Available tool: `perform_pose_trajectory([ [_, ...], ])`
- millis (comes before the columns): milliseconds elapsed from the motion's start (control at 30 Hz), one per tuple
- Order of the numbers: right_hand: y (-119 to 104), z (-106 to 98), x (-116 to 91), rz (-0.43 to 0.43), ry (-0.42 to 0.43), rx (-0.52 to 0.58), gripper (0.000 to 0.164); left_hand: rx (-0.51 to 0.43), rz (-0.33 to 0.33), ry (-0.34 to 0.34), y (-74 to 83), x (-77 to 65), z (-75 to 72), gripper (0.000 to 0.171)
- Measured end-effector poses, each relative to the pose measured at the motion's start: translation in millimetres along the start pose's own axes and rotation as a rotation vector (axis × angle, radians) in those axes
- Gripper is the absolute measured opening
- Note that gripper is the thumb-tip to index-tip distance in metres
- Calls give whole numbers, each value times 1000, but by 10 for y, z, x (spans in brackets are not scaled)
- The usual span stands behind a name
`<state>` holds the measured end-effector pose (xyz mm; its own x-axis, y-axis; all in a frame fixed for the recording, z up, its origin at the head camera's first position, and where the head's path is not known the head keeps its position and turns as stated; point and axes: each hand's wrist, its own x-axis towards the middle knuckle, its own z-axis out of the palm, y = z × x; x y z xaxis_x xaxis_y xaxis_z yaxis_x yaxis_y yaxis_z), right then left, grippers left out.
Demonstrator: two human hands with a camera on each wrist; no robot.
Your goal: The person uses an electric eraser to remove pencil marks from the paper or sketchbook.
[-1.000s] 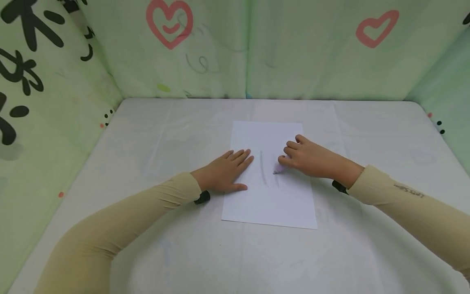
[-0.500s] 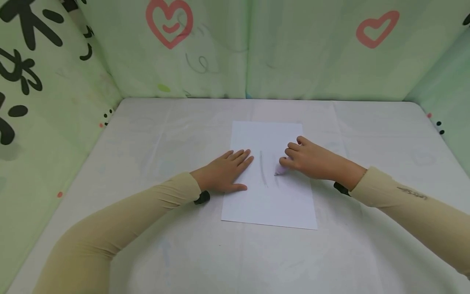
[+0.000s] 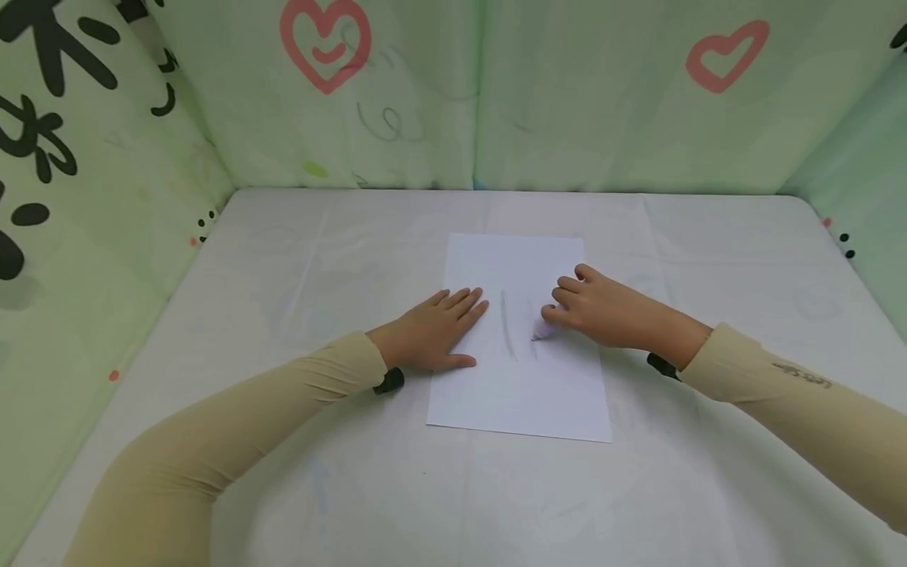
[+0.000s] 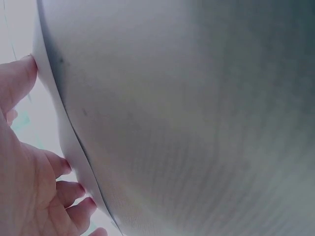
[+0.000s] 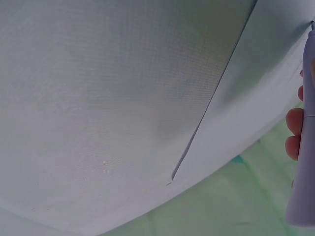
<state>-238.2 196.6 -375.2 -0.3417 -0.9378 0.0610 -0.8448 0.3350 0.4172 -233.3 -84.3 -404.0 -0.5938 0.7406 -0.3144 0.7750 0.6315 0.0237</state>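
A sheet of white paper point(image 3: 510, 409) lies on the white-covered table. My left hand point(image 3: 434, 331) rests flat on its left side with the fingers spread, and in the left wrist view the fingertips point(image 4: 78, 189) touch the sheet. My right hand point(image 3: 598, 311) holds a thick lavender pen point(image 3: 544, 327) over the paper's right half, its narrow dark tip at the surface. In the right wrist view the pen point(image 5: 302, 162) shows a wide, flat end, with fingers behind it. Between the hands runs a grey stroke point(image 3: 506, 327), and a fainter stroke point(image 3: 534, 350) is by the tip.
The white tablecloth point(image 3: 340, 252) spreads around the sheet, with faint creases and prints. Pale green curtains with hearts point(image 3: 326, 47) and black characters enclose the back and sides. A dark wrist device point(image 3: 389, 381) shows under the left wrist, another point(image 3: 663, 365) under the right.
My right hand and the pen have shifted slightly to the right and toward me. The left hand keeps its place on the paper.
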Motion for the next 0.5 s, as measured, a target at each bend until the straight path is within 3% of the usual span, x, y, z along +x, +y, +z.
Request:
perform_pose_trajectory([
  [500, -13, 39, 15, -4, 34, 12, 30, 8, -2, 5, -4, -1, 11, 84],
])
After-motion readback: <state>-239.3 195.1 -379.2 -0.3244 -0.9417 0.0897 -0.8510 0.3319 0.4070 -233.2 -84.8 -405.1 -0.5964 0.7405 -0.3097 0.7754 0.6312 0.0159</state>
